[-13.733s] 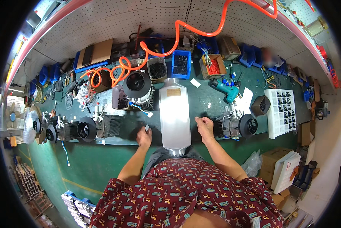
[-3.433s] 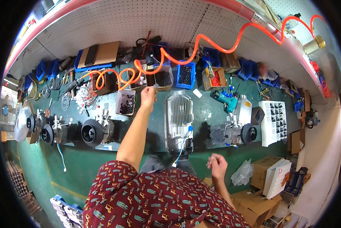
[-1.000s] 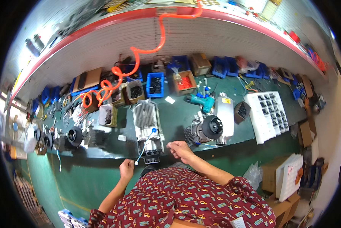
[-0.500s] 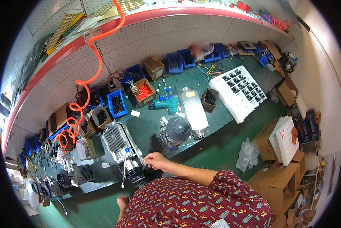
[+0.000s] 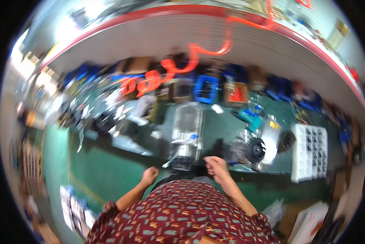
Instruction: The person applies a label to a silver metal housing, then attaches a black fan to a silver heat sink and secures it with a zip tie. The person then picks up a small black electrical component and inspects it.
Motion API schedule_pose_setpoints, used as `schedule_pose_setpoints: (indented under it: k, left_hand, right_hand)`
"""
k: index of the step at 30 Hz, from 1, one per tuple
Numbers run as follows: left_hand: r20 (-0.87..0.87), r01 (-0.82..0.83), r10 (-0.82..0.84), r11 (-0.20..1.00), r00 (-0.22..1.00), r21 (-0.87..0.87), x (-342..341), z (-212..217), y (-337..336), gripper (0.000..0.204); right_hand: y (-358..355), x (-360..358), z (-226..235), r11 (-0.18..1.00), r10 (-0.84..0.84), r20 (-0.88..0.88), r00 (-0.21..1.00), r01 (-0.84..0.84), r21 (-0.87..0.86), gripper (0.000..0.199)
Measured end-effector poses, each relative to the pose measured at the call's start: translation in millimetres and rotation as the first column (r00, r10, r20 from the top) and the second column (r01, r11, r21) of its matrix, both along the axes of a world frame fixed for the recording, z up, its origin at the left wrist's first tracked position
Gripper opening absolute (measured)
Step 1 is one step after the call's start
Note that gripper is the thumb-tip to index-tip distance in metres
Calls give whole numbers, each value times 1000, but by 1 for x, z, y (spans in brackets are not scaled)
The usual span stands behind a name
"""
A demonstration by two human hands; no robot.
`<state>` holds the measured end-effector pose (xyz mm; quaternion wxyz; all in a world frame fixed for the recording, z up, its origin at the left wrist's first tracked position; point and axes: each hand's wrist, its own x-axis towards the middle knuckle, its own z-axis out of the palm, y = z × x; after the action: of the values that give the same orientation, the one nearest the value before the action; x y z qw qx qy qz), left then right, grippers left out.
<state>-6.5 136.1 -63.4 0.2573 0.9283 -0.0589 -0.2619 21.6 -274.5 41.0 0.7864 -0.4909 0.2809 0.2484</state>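
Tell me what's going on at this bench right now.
A person in a patterned red shirt stands at a green workbench crowded with parts bins and motors. A finned silver motor housing lies right in front of them. The right hand is at the bench edge close to the housing's near end; the left hand is curled, a little below the edge. The picture is blurred, so whether either hand grips anything cannot be told. An orange coiled hose hangs above.
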Motion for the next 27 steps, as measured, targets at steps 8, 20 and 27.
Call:
schedule_pose_setpoints:
  k: [8,20,27]
  left_hand:
    - [-70,-572,568,819,820,-54,-39,45,11,41]
    - [-155,-837,951,149,267,-526,70,9,197,35]
    - [-146,-701,931,144,336,-699,239,-31,277,28]
  right_hand:
    - [35,13,34,996,83,53,995,-84,32,22]
    - [166,90,74,995,-60,136,989,70,-70,26]
    - [258,111,90,976,-54,107,993,75,-202,23]
